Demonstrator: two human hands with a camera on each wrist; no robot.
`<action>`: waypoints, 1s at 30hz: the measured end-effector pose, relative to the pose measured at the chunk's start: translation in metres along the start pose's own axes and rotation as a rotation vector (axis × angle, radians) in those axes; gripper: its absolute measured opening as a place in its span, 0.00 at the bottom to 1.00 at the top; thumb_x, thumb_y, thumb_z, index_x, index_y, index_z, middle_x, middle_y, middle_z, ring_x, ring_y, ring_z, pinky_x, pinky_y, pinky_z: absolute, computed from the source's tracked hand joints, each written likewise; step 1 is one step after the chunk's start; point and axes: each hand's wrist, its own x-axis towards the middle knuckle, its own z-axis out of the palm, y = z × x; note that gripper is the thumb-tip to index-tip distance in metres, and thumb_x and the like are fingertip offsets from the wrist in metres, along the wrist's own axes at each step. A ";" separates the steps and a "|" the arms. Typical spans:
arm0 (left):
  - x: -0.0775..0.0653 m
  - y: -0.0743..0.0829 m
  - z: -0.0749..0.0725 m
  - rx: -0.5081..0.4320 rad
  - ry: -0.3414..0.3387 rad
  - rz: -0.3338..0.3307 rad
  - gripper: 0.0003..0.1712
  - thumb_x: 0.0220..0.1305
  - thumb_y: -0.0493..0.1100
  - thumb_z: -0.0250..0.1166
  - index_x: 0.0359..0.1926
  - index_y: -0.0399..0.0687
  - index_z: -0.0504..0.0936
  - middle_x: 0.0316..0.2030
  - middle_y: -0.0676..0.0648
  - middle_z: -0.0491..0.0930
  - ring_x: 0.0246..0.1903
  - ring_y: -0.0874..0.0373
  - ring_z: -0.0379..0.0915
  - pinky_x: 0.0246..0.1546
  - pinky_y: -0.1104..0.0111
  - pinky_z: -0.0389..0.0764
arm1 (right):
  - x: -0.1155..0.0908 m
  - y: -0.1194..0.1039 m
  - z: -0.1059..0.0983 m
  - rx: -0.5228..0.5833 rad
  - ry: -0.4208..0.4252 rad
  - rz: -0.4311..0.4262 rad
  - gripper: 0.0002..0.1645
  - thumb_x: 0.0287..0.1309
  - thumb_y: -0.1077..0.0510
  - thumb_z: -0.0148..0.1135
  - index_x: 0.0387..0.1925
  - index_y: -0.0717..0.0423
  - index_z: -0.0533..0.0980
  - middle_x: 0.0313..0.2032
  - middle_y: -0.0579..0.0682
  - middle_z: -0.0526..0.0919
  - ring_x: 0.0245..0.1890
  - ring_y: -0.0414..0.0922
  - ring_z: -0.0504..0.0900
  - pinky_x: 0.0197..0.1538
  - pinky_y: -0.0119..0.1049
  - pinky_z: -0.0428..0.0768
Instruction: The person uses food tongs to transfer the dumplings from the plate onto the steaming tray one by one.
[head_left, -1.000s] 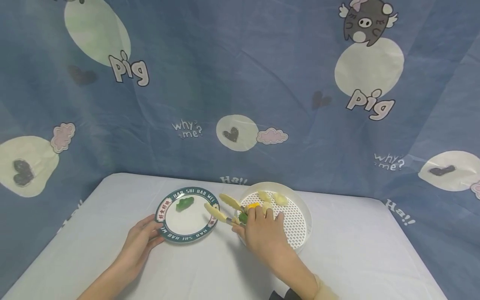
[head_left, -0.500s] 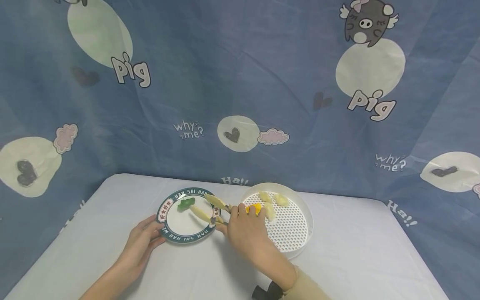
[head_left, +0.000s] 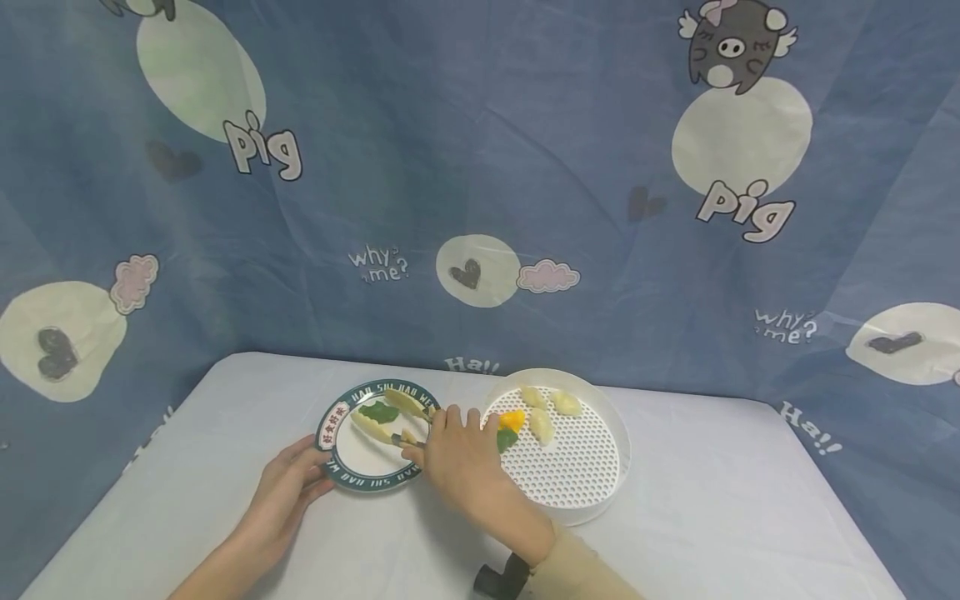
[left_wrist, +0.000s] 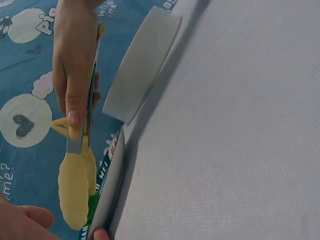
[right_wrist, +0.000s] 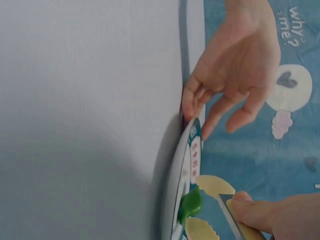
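Note:
My right hand (head_left: 465,462) grips a pair of tongs (head_left: 371,429) with pale yellow scalloped tips. The tips straddle a green leaf-like piece (head_left: 379,412) on the green-rimmed plate (head_left: 358,481); one tip lies on each side of it. In the right wrist view the green piece (right_wrist: 191,202) shows between the two spread tips. My left hand (head_left: 288,483) holds the plate's left edge, with fingertips at the rim. In that same view, the fingers of the left hand (right_wrist: 235,70) lie above and below the rim.
Right of the plate stands a round white steamer tray (head_left: 624,442) with a perforated bottom. It bears several pale dumpling-like pieces (head_left: 542,426), an orange piece (head_left: 512,420) and another green piece (head_left: 506,439). A patterned blue cloth (head_left: 600,325) hangs behind the white table (head_left: 720,492).
My right hand has moved left with the tongs, from the tray's edge to over the plate. The tips now flank the green piece. My left hand stays at the plate's edge.

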 end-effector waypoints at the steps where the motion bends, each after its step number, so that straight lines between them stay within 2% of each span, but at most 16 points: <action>1: 0.000 0.000 0.000 0.008 0.000 0.002 0.48 0.83 0.47 0.47 0.84 0.28 0.30 0.80 0.25 0.48 0.79 0.36 0.57 0.56 0.86 0.85 | 0.001 -0.001 0.001 0.002 -0.007 -0.001 0.41 0.75 0.30 0.57 0.63 0.62 0.77 0.43 0.54 0.81 0.44 0.52 0.79 0.60 0.58 0.83; 9: 0.001 -0.002 0.000 0.033 -0.003 0.001 0.49 0.83 0.49 0.47 0.84 0.27 0.30 0.81 0.24 0.47 0.79 0.34 0.57 0.61 0.82 0.85 | 0.006 -0.006 0.008 -0.015 0.006 -0.004 0.39 0.74 0.29 0.57 0.62 0.60 0.77 0.43 0.53 0.82 0.44 0.53 0.79 0.58 0.56 0.82; 16: 0.000 0.000 0.001 0.021 0.005 0.005 0.48 0.83 0.48 0.48 0.84 0.27 0.30 0.80 0.24 0.48 0.78 0.35 0.58 0.58 0.85 0.85 | 0.006 -0.004 0.010 -0.039 0.034 -0.018 0.33 0.75 0.31 0.58 0.53 0.58 0.76 0.39 0.52 0.80 0.39 0.51 0.77 0.50 0.51 0.81; 20: -0.001 0.001 0.001 0.023 0.004 0.005 0.48 0.83 0.47 0.48 0.84 0.27 0.31 0.81 0.24 0.48 0.78 0.35 0.58 0.58 0.85 0.85 | 0.005 -0.003 0.011 -0.043 0.048 -0.029 0.31 0.75 0.33 0.58 0.53 0.57 0.76 0.39 0.52 0.80 0.37 0.50 0.76 0.47 0.49 0.80; 30: -0.001 0.001 0.000 0.011 0.005 0.002 0.48 0.83 0.47 0.47 0.84 0.28 0.31 0.79 0.26 0.50 0.77 0.36 0.59 0.57 0.85 0.85 | 0.002 0.001 0.009 -0.027 0.069 -0.037 0.26 0.77 0.35 0.57 0.53 0.54 0.75 0.40 0.52 0.81 0.40 0.50 0.77 0.46 0.52 0.82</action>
